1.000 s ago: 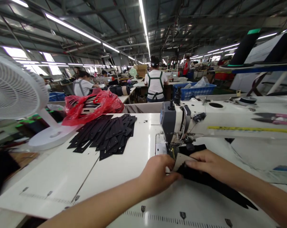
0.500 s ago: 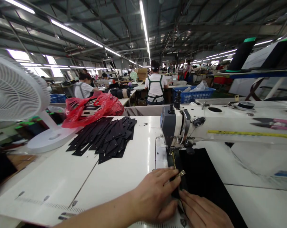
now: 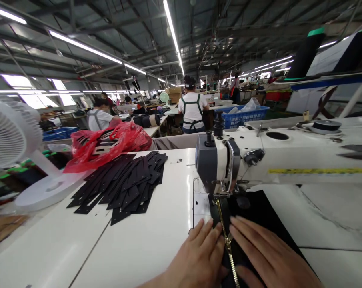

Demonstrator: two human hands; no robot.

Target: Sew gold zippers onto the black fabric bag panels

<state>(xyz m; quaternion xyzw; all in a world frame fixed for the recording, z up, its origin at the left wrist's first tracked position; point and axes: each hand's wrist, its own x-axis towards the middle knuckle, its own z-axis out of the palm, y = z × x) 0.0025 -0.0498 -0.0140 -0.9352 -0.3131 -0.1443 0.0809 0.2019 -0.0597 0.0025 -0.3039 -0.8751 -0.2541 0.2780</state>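
A gold-toothed zipper (image 3: 233, 264) runs front to back on a piece of black material (image 3: 266, 210), its far end under the presser foot of the sewing machine (image 3: 212, 166). The zipper's gold slider (image 3: 228, 241) lies between my hands. My left hand (image 3: 197, 252) rests flat along the zipper's left side, fingers pointing at the needle area. On the right side, my right hand (image 3: 269, 252) presses the black material with fingers stretched out; its thumb is near the zipper. Neither hand grips anything that I can see.
Black strips with holes (image 3: 129, 180) lie heaped on the white table (image 3: 151, 248) at left. Behind them sits a red plastic bag (image 3: 111, 142), beside a white fan (image 3: 49, 184). A blue basket (image 3: 243, 117) and a co-worker (image 3: 193, 108) are beyond the machine.
My left hand has moved off the zipper to its left side, uncovering the slider and teeth. My right hand has slid forward on the black material. The camera view has shifted slightly.
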